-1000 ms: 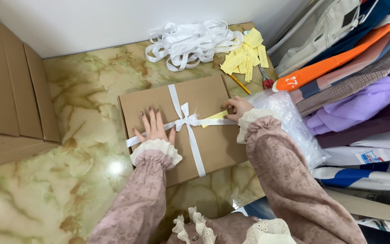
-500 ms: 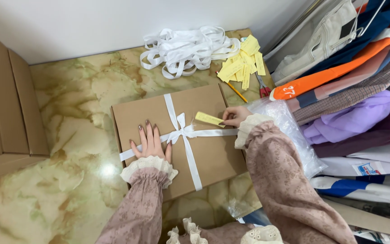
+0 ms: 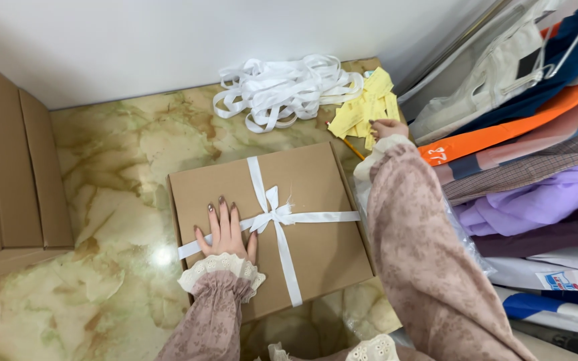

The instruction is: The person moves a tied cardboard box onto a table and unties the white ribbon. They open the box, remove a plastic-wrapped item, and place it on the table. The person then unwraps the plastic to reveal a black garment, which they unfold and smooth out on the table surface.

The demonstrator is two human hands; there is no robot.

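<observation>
A flat brown cardboard box point(image 3: 316, 220) lies on the marble floor, tied with a white ribbon point(image 3: 272, 217) crossed into a bow near its middle. My left hand point(image 3: 225, 230) rests flat on the box's left part, fingers spread, just left of the bow. My right hand point(image 3: 388, 128) reaches past the box's far right corner onto a pile of yellow paper strips point(image 3: 368, 107). Its fingers touch the strips; whether it grips one is not visible. Both arms wear pink floral sleeves with lace cuffs.
A loose heap of white ribbon point(image 3: 282, 90) lies by the wall beyond the box. Stacked brown cartons point(image 3: 8, 174) stand at the left. Folded and hanging clothes point(image 3: 530, 154) fill the right side, with clear plastic wrap point(image 3: 466, 241) beside them. A pencil point(image 3: 350, 146) lies near the strips.
My right hand left the bow, where it held a yellow strip, and moved up and right to the yellow pile. The left hand stayed flat on the box.
</observation>
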